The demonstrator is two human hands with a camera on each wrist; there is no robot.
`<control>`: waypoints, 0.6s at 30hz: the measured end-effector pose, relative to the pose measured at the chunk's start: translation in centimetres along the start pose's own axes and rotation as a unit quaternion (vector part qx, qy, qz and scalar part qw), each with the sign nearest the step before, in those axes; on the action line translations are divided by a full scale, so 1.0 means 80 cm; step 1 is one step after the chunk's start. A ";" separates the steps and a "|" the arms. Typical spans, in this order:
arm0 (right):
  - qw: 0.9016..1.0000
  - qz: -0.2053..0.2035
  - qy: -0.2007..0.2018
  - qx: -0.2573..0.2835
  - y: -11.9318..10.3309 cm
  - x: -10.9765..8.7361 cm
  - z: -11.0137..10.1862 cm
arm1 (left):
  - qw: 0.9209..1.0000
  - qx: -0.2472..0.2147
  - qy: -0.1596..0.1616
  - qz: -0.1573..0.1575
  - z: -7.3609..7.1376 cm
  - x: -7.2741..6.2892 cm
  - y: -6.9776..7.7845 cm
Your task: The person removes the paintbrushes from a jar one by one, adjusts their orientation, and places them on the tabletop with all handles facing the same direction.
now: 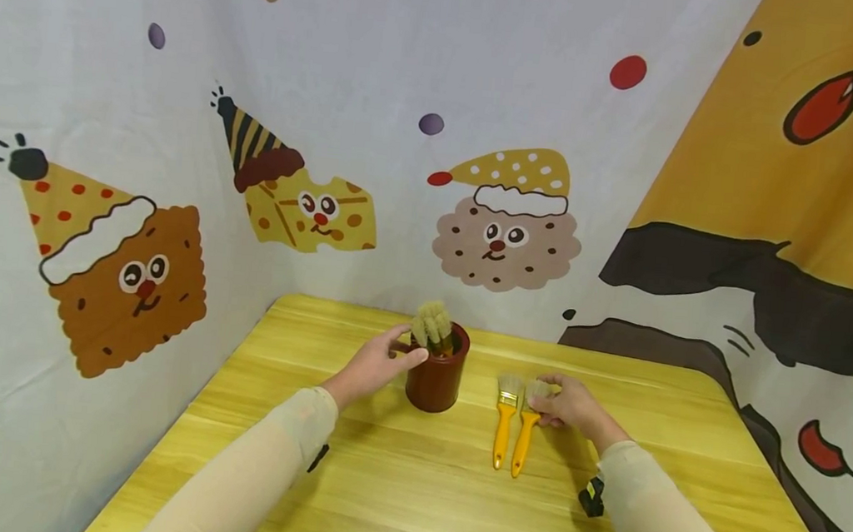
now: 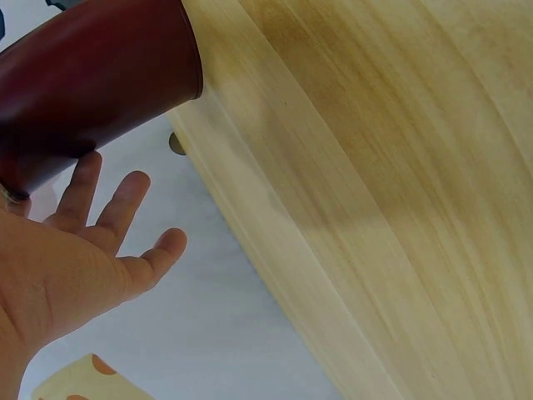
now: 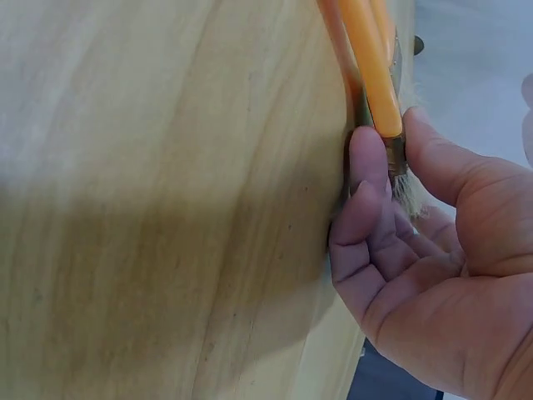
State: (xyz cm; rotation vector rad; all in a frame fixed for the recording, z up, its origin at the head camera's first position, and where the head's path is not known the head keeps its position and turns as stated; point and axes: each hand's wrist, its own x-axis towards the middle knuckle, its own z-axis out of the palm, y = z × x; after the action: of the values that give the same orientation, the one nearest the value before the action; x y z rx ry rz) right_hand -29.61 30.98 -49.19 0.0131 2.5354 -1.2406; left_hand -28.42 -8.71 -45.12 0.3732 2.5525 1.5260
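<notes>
A dark red cylindrical cup (image 1: pixel 434 383) stands upright on the table, holding paintbrushes with pale bristles (image 1: pixel 433 323) pointing up. My left hand (image 1: pixel 381 363) is at the cup's left rim, the thumb in front. In the left wrist view, its fairly straight fingers (image 2: pixel 121 212) spread beside the cup (image 2: pixel 108 75), and one fingertip meets its side. Right of the cup, two flat paintbrushes with orange handles lie side by side, bristles away from me. With thumb and fingers, my right hand (image 1: pixel 566 402) pinches the right paintbrush (image 1: pixel 528 433) near its ferrule; the left paintbrush (image 1: pixel 504 427) lies untouched.
The wood-grain table (image 1: pixel 394 489) meets a pale cloth backdrop (image 1: pixel 382 70) printed with cartoon food figures, behind it and on both sides. Black straps or devices (image 1: pixel 592 496) sit by the wrists.
</notes>
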 end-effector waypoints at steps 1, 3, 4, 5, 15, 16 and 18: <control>1.000 0.002 0.004 -0.005 0.000 0.000 0.001 | 1.000 -0.001 0.000 0.000 0.000 0.000 0.000; 1.000 0.000 0.006 -0.021 0.001 0.001 0.001 | 1.000 -0.002 0.001 0.000 0.000 0.001 -0.001; 1.000 0.002 0.009 -0.026 0.002 0.002 0.001 | 1.000 -0.004 0.001 -0.001 0.000 0.001 -0.001; 0.999 0.004 0.012 -0.030 0.002 0.003 0.001 | 1.000 -0.005 0.001 0.000 0.000 0.001 -0.001; 0.999 0.004 0.004 -0.036 0.005 0.007 0.004 | 1.000 -0.002 -0.001 -0.002 0.001 0.000 -0.001; 0.999 0.005 0.004 -0.035 0.005 0.006 0.004 | 1.000 -0.004 -0.001 -0.002 0.001 0.001 -0.001; 0.999 0.003 0.005 -0.036 0.005 0.006 0.004 | 1.000 -0.005 0.000 0.000 0.001 0.001 -0.002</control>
State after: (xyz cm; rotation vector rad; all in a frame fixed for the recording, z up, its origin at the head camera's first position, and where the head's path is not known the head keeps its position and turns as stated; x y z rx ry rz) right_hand -29.89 30.91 -49.80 0.0123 2.5852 -1.1496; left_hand -28.53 -8.69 -45.29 0.3716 2.5429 1.5387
